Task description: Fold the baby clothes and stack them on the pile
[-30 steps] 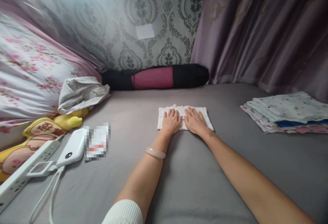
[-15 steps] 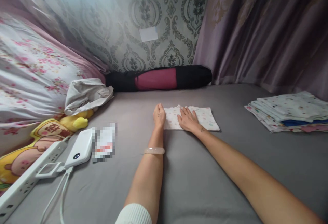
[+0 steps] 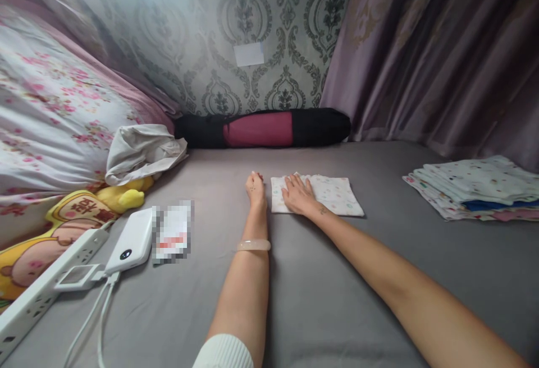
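Note:
A folded white cloth with a small coloured print point(image 3: 337, 195) lies flat on the grey bed sheet point(image 3: 337, 295). My right hand point(image 3: 298, 194) rests palm down on its left half, fingers stretched out and slightly spread. Just left of the cloth, with a narrow gap between, is my left hand point(image 3: 255, 191). It stands on its edge with the fingers curled in, and nothing shows in it. A pale bangle circles the left wrist.
On the right sits a stack of folded printed cloths point(image 3: 475, 185). To the left are a power strip point(image 3: 50, 284), a white power bank point(image 3: 130, 242) with cables, a blurred packet point(image 3: 172, 230), a yellow plush point(image 3: 126, 197) and a crumpled pale cloth point(image 3: 143, 152). A black-and-red long bag point(image 3: 261, 129) lies along the wall.
My left hand has come away from the cloth's left edge, moving slightly left, and its fingers have curled. My right hand has slid left across the cloth.

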`<state>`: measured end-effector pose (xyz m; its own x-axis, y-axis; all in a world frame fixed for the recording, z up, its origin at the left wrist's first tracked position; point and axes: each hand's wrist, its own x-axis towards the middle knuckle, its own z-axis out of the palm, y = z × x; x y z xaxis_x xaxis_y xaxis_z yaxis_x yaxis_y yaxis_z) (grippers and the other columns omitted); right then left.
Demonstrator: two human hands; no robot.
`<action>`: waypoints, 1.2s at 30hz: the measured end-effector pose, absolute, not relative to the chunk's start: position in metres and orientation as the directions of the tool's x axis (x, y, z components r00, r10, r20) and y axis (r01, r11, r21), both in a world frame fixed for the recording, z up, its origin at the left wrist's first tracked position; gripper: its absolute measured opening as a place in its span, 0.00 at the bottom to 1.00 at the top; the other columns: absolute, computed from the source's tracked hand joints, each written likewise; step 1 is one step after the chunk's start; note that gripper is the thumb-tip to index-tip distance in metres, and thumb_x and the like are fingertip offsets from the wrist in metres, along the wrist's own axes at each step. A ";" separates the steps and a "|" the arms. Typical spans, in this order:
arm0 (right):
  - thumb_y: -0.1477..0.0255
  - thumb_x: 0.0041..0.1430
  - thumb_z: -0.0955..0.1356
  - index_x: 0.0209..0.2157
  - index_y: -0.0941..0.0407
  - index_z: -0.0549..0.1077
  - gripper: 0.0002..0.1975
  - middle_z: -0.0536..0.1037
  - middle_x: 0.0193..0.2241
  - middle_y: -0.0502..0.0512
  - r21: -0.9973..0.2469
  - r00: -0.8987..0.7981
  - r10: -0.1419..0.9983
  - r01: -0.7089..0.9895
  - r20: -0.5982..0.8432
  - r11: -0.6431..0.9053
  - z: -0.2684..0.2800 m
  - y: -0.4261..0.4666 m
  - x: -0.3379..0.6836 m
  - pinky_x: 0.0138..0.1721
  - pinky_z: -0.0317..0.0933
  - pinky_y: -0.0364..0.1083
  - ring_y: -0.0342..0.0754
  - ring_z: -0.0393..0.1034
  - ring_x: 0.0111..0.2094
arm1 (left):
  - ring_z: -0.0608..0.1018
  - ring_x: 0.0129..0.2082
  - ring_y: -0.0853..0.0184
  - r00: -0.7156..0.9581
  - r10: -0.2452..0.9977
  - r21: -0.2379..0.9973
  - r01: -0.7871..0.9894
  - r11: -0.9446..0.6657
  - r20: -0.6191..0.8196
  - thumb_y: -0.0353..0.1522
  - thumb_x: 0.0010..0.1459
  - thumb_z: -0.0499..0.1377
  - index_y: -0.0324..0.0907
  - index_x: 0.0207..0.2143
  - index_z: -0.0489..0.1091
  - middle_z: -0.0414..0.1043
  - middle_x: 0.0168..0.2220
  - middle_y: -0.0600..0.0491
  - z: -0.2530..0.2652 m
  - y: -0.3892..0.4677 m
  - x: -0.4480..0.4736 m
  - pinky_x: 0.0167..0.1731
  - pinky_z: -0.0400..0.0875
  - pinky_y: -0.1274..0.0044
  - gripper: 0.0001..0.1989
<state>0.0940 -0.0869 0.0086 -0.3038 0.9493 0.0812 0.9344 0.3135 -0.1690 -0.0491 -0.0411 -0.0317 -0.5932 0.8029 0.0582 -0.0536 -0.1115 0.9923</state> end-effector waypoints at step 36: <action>0.61 0.68 0.51 0.65 0.57 0.56 0.29 0.52 0.66 0.61 -0.221 -0.361 0.925 0.899 0.116 0.378 -0.005 -0.092 0.086 0.64 0.34 0.60 0.55 0.43 0.67 | 0.75 0.30 0.69 -0.597 0.798 0.983 -0.181 -0.035 -0.081 0.39 0.64 0.46 0.40 0.31 0.66 0.71 0.31 0.50 -0.014 -0.055 -0.040 0.33 0.68 0.76 0.15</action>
<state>0.0858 -0.0923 -0.0045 -0.3611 0.9253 0.1158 0.8990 0.3784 -0.2206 -0.0401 -0.0549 -0.0141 -0.5972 0.7979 -0.0812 -0.1806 -0.0352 0.9829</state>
